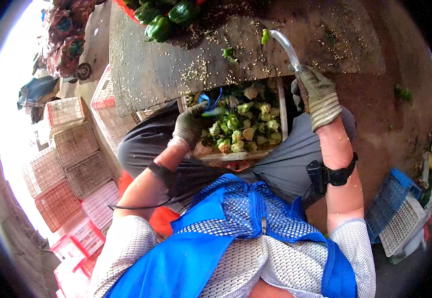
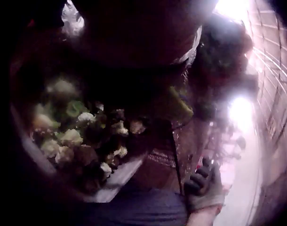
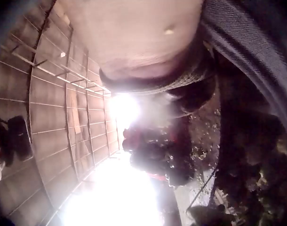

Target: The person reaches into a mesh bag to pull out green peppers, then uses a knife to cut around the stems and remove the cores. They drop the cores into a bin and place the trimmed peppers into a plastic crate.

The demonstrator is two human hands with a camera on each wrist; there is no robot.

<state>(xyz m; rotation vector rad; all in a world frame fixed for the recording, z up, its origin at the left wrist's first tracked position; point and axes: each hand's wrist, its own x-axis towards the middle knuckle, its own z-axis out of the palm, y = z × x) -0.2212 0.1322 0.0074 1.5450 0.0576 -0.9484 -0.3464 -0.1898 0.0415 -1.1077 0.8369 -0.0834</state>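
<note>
My gloved right hand [image 1: 319, 94] grips the handle of a knife [image 1: 286, 47] with a curved pale blade. The blade points up and left over the seed-strewn board, with a small green piece [image 1: 265, 36] at its tip. My left hand [image 1: 190, 121], also gloved, is over the left side of a crate [image 1: 282, 109] between the knees. At its fingers shows a blurred green pepper piece [image 1: 215, 112], seen yellow-green in the left wrist view [image 2: 181, 104]. Many cut pepper cores [image 1: 243, 124] fill the crate. A blue strip [image 1: 211, 98] lies by the left fingertips.
Green peppers [image 1: 159, 29] lie at the board's [image 1: 325, 30] far left, by a red edge. Seeds and a green scrap [image 1: 230, 54] are scattered on the board. Plastic crates [image 1: 74, 141] are stacked on the left. Blue and white crates [image 1: 392, 213] stand at the lower right.
</note>
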